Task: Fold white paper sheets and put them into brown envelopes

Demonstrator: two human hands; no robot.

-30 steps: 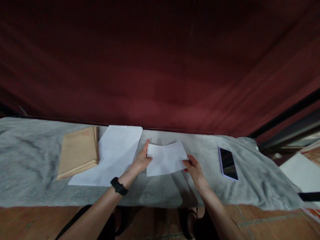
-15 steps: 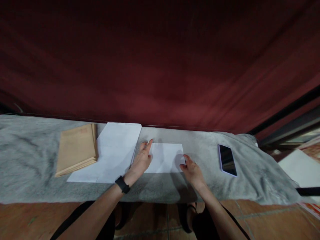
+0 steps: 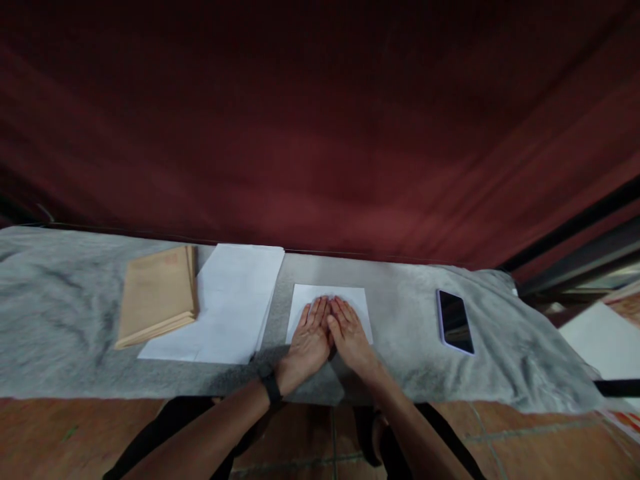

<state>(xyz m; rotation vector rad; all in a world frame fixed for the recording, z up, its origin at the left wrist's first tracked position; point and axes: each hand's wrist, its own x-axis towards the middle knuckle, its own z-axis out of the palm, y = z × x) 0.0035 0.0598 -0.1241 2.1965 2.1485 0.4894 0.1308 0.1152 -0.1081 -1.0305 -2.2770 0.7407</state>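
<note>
Small white paper sheet (image 3: 303, 295) — flat on the grey plush cloth (image 3: 405, 293), beneath both palms. Nearest: black wristwatch (image 3: 270, 383) on the left wrist, no maker's name legible. Left hand (image 3: 311, 337) and right hand (image 3: 350, 337) lie open, palms down, side by side; neither grips anything. Step in hand, as judged: pressing the sheet smooth, perhaps setting a crease. Next move seems to call for even pressure outward from the middle, without skewing the sheet. No writing on its exposed part. Well to the right: lilac-edged smartphone (image 3: 455, 321), screen dark, no logo seen. To the left: larger white sheets (image 3: 235, 300), partly under stacked kraft envelopes (image 3: 155, 293) — faint reddish print (image 3: 174, 258) on the top one, unreadable. Farthest: dark red curtain (image 3: 320, 133).
</note>
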